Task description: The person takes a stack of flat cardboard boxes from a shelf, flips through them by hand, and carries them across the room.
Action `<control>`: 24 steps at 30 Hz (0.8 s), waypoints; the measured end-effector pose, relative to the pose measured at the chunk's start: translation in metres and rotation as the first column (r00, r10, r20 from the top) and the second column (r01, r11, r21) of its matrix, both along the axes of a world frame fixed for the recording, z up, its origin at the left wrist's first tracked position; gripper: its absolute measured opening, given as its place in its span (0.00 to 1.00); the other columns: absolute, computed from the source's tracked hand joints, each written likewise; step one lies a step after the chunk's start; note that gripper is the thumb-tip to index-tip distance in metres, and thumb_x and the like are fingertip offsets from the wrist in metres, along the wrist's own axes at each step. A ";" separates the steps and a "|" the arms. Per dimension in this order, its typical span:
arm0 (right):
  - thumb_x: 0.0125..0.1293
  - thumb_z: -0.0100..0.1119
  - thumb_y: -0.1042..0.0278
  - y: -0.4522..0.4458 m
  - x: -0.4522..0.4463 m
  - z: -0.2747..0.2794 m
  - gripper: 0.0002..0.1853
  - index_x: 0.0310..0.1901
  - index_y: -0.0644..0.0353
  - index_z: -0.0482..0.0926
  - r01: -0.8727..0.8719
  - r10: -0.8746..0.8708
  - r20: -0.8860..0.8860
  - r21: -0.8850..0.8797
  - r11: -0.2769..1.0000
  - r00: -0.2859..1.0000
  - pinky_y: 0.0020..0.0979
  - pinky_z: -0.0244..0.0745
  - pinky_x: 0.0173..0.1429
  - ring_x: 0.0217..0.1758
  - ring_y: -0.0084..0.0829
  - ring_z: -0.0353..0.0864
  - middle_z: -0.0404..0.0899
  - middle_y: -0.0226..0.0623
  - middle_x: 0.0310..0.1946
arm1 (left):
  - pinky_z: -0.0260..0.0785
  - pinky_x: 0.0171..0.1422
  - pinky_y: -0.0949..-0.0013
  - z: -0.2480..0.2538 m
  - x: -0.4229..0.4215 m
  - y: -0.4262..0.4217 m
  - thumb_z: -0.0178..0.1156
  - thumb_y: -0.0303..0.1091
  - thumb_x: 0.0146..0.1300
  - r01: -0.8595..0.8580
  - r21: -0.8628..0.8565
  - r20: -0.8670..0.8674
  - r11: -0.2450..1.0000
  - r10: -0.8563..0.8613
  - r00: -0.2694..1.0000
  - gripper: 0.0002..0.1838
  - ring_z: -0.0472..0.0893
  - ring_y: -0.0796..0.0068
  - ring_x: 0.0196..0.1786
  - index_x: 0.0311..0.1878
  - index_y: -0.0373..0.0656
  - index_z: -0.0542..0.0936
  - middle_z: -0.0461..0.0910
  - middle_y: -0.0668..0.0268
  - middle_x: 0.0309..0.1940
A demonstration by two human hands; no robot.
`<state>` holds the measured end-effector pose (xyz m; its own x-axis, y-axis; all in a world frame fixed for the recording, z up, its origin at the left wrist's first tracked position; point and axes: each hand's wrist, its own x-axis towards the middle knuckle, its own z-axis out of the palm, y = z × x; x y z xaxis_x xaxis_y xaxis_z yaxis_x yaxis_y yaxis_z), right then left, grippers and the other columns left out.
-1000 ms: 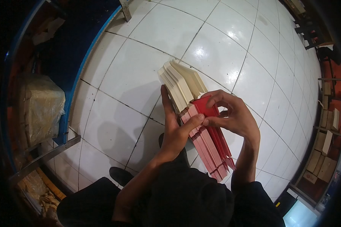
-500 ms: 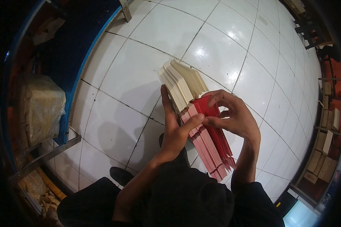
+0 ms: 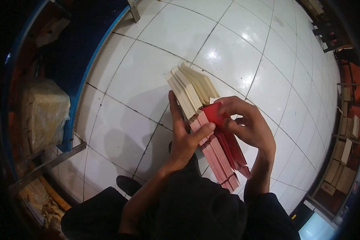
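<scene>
**Right thumb parts from left over a red sheet**

We have the bundle of pink-edged folded card strips [image 3: 218, 154] in our left hand [image 3: 183, 141], above the white tiled floor [image 3: 144, 68]. Our left thumb presses on the strips near their upper end; one left finger lies straight along the outer side of the cream folded card pieces [image 3: 185, 90], and the others are mostly hidden. Our right hand [image 3: 250, 125] is at the glossy red sheet [image 3: 213, 113], beside the pink edges. Its index finger and thumb are bent; whether they pinch the sheet, we cannot tell (the fingertips are blurred).

What has just changed is that our right thumb has come away from the left thumb tip, leaving red showing between them. We judge that the left hand now gives the main support, freeing the right to work the sheet.

We can read no brand, label or writing anywhere.
</scene>
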<state>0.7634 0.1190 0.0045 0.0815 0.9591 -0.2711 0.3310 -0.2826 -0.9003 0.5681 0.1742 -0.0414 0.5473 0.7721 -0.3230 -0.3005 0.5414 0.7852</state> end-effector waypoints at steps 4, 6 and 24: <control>0.63 0.64 0.74 -0.001 -0.006 0.002 0.13 0.49 0.59 0.86 -0.009 0.006 0.074 0.047 0.999 0.997 0.38 0.90 0.52 0.54 0.38 0.88 0.84 0.41 0.57 | 0.69 0.76 0.57 -0.005 -0.001 0.001 0.72 0.28 0.62 -0.007 0.015 0.004 1.000 0.007 1.000 0.67 0.70 0.57 0.74 0.84 0.40 0.24 0.62 0.48 0.73; 0.64 0.63 0.75 0.000 -0.008 0.005 0.14 0.50 0.59 0.87 0.017 -0.019 0.095 0.022 1.000 0.995 0.38 0.90 0.52 0.52 0.38 0.88 0.84 0.42 0.57 | 0.69 0.76 0.56 -0.006 0.000 0.001 0.72 0.29 0.62 -0.012 0.015 0.007 1.000 0.012 1.000 0.67 0.69 0.57 0.75 0.84 0.39 0.25 0.60 0.48 0.74; 0.54 0.85 0.61 0.006 -0.003 0.002 0.24 0.50 0.59 0.85 0.021 -0.020 0.072 -0.014 1.000 0.997 0.35 0.90 0.49 0.51 0.36 0.90 0.86 0.37 0.55 | 0.73 0.72 0.58 -0.001 0.004 0.003 0.66 0.25 0.63 -0.001 0.014 -0.005 1.000 0.001 1.000 0.62 0.73 0.58 0.71 0.84 0.39 0.26 0.64 0.48 0.71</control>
